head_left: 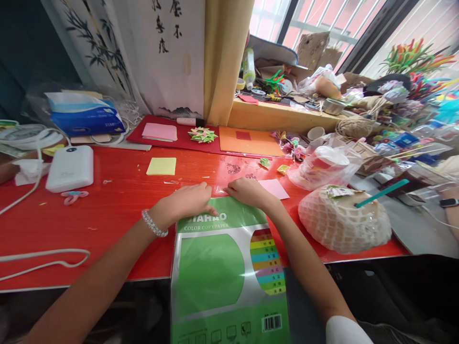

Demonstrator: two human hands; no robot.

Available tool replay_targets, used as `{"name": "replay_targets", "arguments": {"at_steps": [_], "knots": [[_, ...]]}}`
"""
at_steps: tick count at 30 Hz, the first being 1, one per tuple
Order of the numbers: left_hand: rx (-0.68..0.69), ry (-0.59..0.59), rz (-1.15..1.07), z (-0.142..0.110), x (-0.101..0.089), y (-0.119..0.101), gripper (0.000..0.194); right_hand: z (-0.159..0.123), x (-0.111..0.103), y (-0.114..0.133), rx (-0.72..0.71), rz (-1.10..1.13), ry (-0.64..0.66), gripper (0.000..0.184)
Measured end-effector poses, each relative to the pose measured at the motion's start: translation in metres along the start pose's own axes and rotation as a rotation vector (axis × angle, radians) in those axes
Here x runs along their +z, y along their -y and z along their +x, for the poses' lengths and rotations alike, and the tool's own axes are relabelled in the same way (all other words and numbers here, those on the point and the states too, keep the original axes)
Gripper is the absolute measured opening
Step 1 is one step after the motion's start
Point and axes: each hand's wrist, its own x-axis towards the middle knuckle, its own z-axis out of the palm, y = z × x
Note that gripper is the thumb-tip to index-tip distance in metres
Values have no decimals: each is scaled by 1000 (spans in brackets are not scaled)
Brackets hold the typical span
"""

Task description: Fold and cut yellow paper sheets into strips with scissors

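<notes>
- Head view: my left hand point(191, 199) lies knuckles up on the top edge of the pack of green copy paper point(222, 267), fingers curled together and pressing down on the clear flap point(201, 189) at the pack's mouth.
- My right hand point(247, 191) meets it from the other side, fingertips pinched together on the same flap, just beside the left fingertips; the 2 hands nearly touch.
- I cannot tell whether either hand has the flap truly clamped or only pressed flat, since the fingertips are tucked under and the plastic is transparent.
- The pack lies flat on the red table point(107, 215) straight in front of me, its lower part hanging over the near edge and cut off by the bottom of the picture.
- My left hand covers the first letters of the printed name on the pack, so that word is not fully readable.
- A beaded bracelet point(154, 223) sits on my left wrist.
- A pink square of paper point(274, 188) lies just beside my right hand, partly behind it.
- A yellow square point(161, 166) lies farther back on the table, well apart from my hands.
- A white power bank point(70, 168) sits to the left, and a round fruit in white foam netting point(342, 217) to the right.
- The clutter on the windowsill at the right is too crowded to make out.
</notes>
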Motion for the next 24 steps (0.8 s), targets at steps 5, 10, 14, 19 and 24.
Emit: {"name": "replay_targets", "arguments": {"at_steps": [5,10,14,19,24], "knots": [[-2,13,31,-1,-2,0,54,-1,-2,1,-3,3,13,43],[-15,11,-47,0,-4,0,51,-2,-1,1,-6,-18,-6,40],[-26,3,-51,-2,-7,-2,48,-2,-1,2,-10,-40,-15,40],[-7,-13,-8,-2,-8,-1,52,-3,-3,3,-10,-73,-53,39],[0,-8,11,-1,-7,1,55,-6,-6,3,5,-86,-68,40]]}}
